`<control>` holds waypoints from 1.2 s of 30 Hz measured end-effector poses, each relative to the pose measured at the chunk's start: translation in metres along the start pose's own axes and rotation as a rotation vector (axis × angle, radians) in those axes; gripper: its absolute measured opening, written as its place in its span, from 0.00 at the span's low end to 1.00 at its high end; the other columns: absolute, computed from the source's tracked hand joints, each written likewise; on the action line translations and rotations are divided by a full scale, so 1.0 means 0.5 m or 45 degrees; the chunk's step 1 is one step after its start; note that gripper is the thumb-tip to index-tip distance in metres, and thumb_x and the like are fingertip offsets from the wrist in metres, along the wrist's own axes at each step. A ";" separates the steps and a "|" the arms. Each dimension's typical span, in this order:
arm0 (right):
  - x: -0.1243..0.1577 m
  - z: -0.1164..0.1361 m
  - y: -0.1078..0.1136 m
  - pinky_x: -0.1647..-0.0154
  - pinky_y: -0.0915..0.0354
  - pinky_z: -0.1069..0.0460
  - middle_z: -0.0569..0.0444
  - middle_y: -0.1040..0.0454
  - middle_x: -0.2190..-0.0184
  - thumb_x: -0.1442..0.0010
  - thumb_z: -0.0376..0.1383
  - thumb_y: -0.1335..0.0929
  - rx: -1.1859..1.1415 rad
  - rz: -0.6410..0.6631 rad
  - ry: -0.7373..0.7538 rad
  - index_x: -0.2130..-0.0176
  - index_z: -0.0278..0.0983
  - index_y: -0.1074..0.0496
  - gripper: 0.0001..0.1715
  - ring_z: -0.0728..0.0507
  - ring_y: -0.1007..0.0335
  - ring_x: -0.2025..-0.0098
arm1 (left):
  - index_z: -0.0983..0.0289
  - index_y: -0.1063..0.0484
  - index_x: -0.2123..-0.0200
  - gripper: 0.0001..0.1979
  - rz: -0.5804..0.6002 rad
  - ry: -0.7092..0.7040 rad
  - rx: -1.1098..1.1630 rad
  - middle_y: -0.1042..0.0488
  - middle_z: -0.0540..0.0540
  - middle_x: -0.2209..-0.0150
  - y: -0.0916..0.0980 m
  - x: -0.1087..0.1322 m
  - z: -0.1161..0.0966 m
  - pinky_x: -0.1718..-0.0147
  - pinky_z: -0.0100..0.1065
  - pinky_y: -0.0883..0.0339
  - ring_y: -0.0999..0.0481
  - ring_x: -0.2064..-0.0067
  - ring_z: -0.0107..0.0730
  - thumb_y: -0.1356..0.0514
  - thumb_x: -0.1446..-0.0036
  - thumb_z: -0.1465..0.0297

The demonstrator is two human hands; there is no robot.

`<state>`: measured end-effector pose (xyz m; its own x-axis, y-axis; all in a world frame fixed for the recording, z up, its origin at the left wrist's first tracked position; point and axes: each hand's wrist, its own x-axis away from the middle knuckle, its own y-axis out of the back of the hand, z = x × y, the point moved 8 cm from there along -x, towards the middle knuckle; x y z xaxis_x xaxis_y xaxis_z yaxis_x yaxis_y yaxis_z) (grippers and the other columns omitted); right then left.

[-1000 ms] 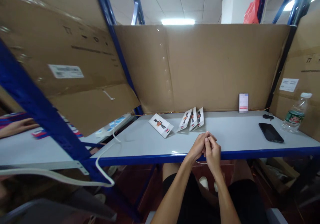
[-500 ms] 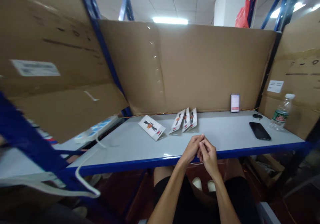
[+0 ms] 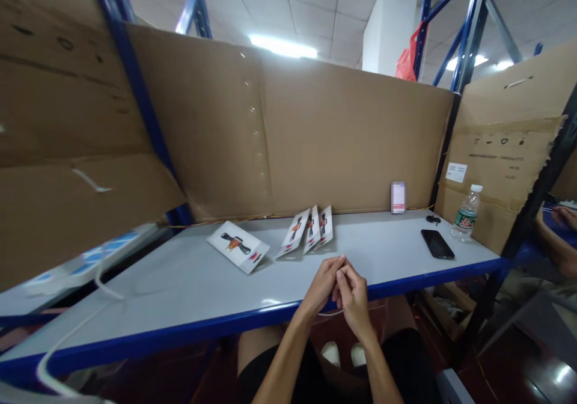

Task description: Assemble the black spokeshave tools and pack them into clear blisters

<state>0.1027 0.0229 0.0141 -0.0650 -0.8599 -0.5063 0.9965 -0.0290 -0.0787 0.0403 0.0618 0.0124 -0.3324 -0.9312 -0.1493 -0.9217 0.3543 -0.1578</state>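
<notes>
At the front edge of the table, my left hand (image 3: 321,285) and my right hand (image 3: 353,296) are clasped, with curled fingers touching. No object shows in either hand. Just beyond them, three white packs (image 3: 325,226) lean close together, printed with a black-and-orange two-handled tool. Another white pack (image 3: 238,246) with the same picture sits tilted to the left of that group. None of the packs is touched by a hand.
Cardboard panels (image 3: 342,145) wall the grey table (image 3: 180,284). To the right are a black phone (image 3: 437,244), a water bottle (image 3: 466,214), a small dark item (image 3: 433,219) and an upright phone-like screen (image 3: 398,198). A power strip (image 3: 108,250) and white cable (image 3: 49,368) lie left. Another person's arm (image 3: 556,244) shows far right.
My view has turned to the right, so everything appears further left and another person's arm shows at the right. My hands stay clasped, and the packs have not moved on the table.
</notes>
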 end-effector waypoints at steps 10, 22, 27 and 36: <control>0.003 -0.004 0.005 0.79 0.48 0.56 0.62 0.40 0.82 0.30 0.50 0.37 0.048 0.017 0.008 0.72 0.39 0.37 0.23 0.51 0.46 0.81 | 0.63 0.34 0.77 0.29 -0.039 -0.027 -0.005 0.37 0.45 0.88 0.005 -0.001 -0.003 0.93 0.25 0.50 0.40 0.91 0.24 0.40 0.47 0.42; 0.009 -0.010 0.006 0.77 0.44 0.55 0.60 0.35 0.80 0.30 0.48 0.36 0.129 0.125 -0.003 0.67 0.38 0.29 0.20 0.50 0.41 0.80 | 0.66 0.25 0.70 0.24 -0.473 -0.300 -0.046 0.24 0.55 0.77 0.148 0.054 -0.102 0.68 0.35 0.26 0.22 0.73 0.34 0.39 0.44 0.49; 0.009 -0.006 0.003 0.77 0.43 0.55 0.59 0.34 0.81 0.30 0.48 0.36 0.112 0.127 0.002 0.67 0.38 0.29 0.20 0.50 0.40 0.80 | 0.64 0.27 0.70 0.16 -1.077 -0.511 -0.547 0.24 0.54 0.75 0.338 0.121 -0.206 0.66 0.36 0.27 0.22 0.70 0.36 0.41 0.42 0.57; 0.006 -0.005 0.000 0.78 0.43 0.55 0.59 0.35 0.81 0.31 0.49 0.36 0.110 0.127 0.004 0.68 0.38 0.29 0.20 0.50 0.40 0.80 | 0.64 0.24 0.55 0.13 -0.963 -0.056 -1.839 0.24 0.65 0.51 0.428 0.108 -0.150 0.51 0.42 0.34 0.27 0.49 0.49 0.36 0.45 0.71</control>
<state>0.1022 0.0219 0.0104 0.0347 -0.8592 -0.5104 0.9988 0.0127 0.0466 -0.1898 0.0811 0.0436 0.2393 -0.8340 -0.4971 -0.2816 -0.5496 0.7865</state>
